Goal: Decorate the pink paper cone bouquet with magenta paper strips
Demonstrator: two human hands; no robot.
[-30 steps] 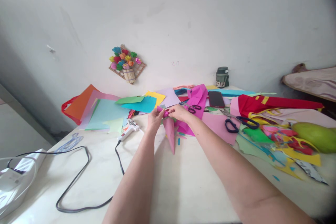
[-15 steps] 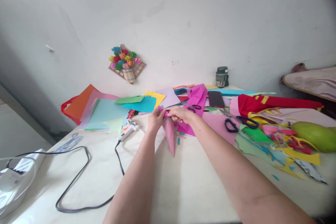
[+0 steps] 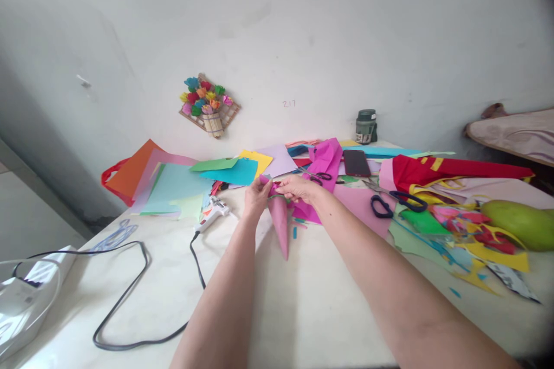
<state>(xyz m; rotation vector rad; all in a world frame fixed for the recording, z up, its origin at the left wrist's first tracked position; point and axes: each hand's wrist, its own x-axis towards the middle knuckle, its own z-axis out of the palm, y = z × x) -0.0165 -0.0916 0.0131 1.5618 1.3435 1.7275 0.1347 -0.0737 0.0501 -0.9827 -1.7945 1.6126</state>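
A pink paper cone [image 3: 279,225] points its tip toward me over the table, with a green edging round its mouth. My left hand [image 3: 257,196] is closed on the left side of that mouth, fingers pinching. At the same rim, my right hand [image 3: 296,188] has its fingertips pressed together on a bit of magenta crepe paper [image 3: 273,188] at the opening. The fingers hide most of the cone's mouth. Just behind my right hand lie small dark-handled scissors [image 3: 322,176] on a magenta crepe sheet [image 3: 326,155].
A white glue gun [image 3: 212,216] with a black cord lies left of my hands. Coloured sheets [image 3: 177,184] spread along the wall. To the right are a phone [image 3: 356,163], larger scissors [image 3: 407,200], paper scraps and a green mango-like fruit [image 3: 519,225]. A power strip [image 3: 41,282] sits far left.
My right hand's fingers have shifted very slightly at the cone's mouth. The cone and my left hand stay almost in place.
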